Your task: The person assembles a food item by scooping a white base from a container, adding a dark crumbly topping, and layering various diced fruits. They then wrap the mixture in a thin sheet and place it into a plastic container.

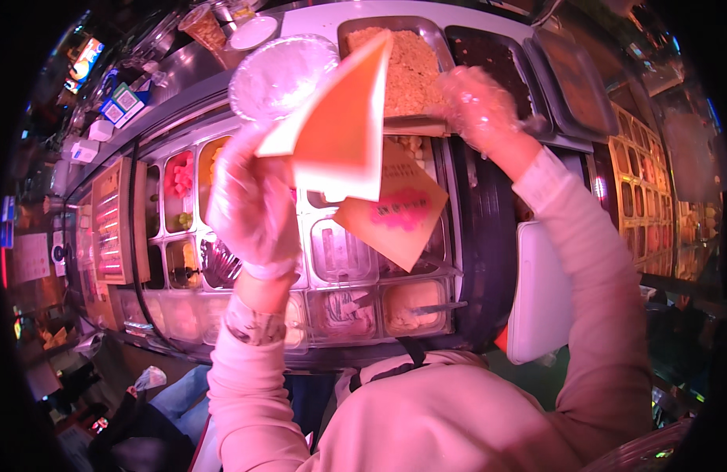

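Note:
In a clear plastic glove, my left hand (257, 208) is closed round the edge of a paper food sleeve (340, 130), held up over the topping pans. An orange face with white borders stands up, and a tan flap with a pink print hangs below. My right hand (481, 106), also gloved, is curled at the right edge of a metal tray of tan crumbs (395, 67). Its fingers are blurred, and what they hold, if anything, is hidden. To its right lies a tray of dark crumbs (493, 63).
A foil-lined bowl (281, 75) stands left of the crumb tray. Below the hands are several topping pans, among them pink cubes (180, 181) and a cream-coloured spread (414, 307) with a utensil in it. A white lidded box (540, 291) sits at the right. Someone's jeans (182, 401) show lower left.

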`<state>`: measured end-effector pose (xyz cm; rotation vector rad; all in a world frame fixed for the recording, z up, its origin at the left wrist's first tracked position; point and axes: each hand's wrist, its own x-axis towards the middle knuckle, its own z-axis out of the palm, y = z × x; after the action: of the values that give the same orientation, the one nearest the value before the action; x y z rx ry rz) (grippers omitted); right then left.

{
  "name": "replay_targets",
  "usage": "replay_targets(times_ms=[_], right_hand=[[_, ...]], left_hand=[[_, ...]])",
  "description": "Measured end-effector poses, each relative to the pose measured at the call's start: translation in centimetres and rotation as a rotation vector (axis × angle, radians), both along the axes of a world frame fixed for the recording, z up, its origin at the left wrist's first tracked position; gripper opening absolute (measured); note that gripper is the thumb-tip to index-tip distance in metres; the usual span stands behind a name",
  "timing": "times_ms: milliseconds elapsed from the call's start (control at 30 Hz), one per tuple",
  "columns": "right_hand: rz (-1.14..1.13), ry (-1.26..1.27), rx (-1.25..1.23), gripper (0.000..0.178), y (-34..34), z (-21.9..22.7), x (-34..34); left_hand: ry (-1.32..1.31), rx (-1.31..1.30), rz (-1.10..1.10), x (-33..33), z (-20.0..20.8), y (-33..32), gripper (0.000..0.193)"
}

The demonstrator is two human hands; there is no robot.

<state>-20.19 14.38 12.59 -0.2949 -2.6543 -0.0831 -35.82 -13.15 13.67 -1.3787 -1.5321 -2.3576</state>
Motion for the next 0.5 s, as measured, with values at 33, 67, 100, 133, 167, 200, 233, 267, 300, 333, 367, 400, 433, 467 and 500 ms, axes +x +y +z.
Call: replay_targets(times_ms=[33,67,100,133,167,200,233,267,300,333,367,400,433,467,500], right_hand=[[-0.12,0.066,0.035,0.019,-1.7,2.2,-0.3],[-0.033,0.211,0.133,0.024,-3.3,4.2,-0.5],[0.06,0.353,0.223,0.028,-4.8,5.6,-0.9],[0.238,0.414,0.315,0.034,-5.7,6.5,-1.9],[0.396,0.465,0.409,0.04,-6.5,6.8,-2.3],[0.497,0.412,0.32,0.045,-7.8,6.4,-3.2],[0.549,0.345,0.266,0.052,-9.4,6.1,-4.8],[0.586,0.275,0.22,0.059,-10.8,6.1,-6.1],[0.52,0.228,0.304,0.056,-11.2,5.4,-7.0],[0.446,0.183,0.393,0.053,-10.7,4.2,-8.1],[0.376,0.141,0.479,0.049,-9.9,3.6,-9.1],[0.382,0.114,0.488,0.045,-8.9,3.7,-9.7],[0.398,0.089,0.488,0.041,-8.5,4.0,-10.3],[0.414,0.063,0.488,0.036,-8.1,4.1,-10.9],[0.489,0.122,0.437,0.033,-7.7,4.0,-12.0]], left_hand=[[0.159,-0.062,0.204,-1.6,0.7,0.4,0.025],[0.273,-0.133,0.347,-3.0,1.7,1.0,0.023],[0.385,-0.213,0.493,-4.3,2.3,1.6,0.02],[0.359,-0.195,0.534,-5.8,1.9,2.3,0.017],[0.329,-0.175,0.552,-6.5,1.9,3.4,0.014],[0.41,-0.294,0.592,-6.8,2.3,3.6,0.011],[0.459,-0.357,0.617,-7.6,1.7,3.8,0.012],[0.429,-0.319,0.552,-8.1,1.2,4.3,0.011],[0.4,-0.283,0.489,-8.4,0.8,4.5,0.01],[0.343,-0.312,0.468,-8.1,1.2,4.7,0.01],[0.29,-0.344,0.452,-7.7,1.6,4.5,0.011],[0.237,-0.375,0.436,-7.7,1.9,4.5,0.011],[0.231,-0.415,0.44,-8.4,1.6,4.3,0.012],[0.225,-0.454,0.443,-9.4,1.2,4.1,0.013],[0.219,-0.493,0.446,-10.5,0.8,3.9,0.014]])
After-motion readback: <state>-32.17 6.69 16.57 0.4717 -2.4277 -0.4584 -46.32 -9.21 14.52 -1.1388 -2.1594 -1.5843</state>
